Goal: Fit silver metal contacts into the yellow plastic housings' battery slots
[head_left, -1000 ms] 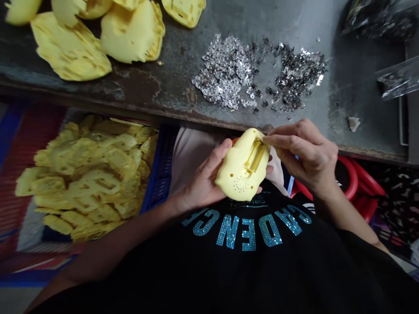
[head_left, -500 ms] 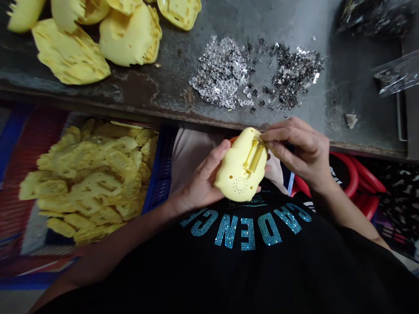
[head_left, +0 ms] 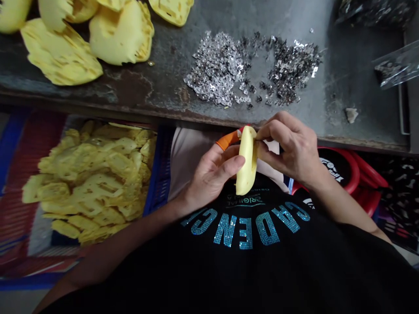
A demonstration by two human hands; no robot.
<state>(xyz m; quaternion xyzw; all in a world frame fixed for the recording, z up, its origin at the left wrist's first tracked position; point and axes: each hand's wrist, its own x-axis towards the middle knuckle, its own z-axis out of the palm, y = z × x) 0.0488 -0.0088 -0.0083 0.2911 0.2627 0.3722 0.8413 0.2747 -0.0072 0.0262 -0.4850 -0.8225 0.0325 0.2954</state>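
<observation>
A hollow yellow plastic shell (head_left: 247, 163) stands edge-on between my hands, so its inner side and small holes are hidden. My left hand (head_left: 212, 172) cradles its lower part, with the thumb pressed against it. An orange finger cover (head_left: 227, 140) sits on a left finger behind the shell. My right hand (head_left: 286, 146) pinches the shell's upper part from the other side, with its fingertips at the rim. Whether a small part lies between those fingertips, I cannot tell.
Above my hands runs the worn grey table edge (head_left: 183, 114). On the table lie yellow shells (head_left: 59, 52) and heaps of small silver metal pieces (head_left: 216, 69). A blue crate (head_left: 157, 170) of yellow shells stands at left. Red plastic furniture (head_left: 350, 174) stands at right.
The yellow shell has turned from showing its inner side to standing edge-on. My right hand has shifted slightly, and the orange finger cover now shows more clearly.
</observation>
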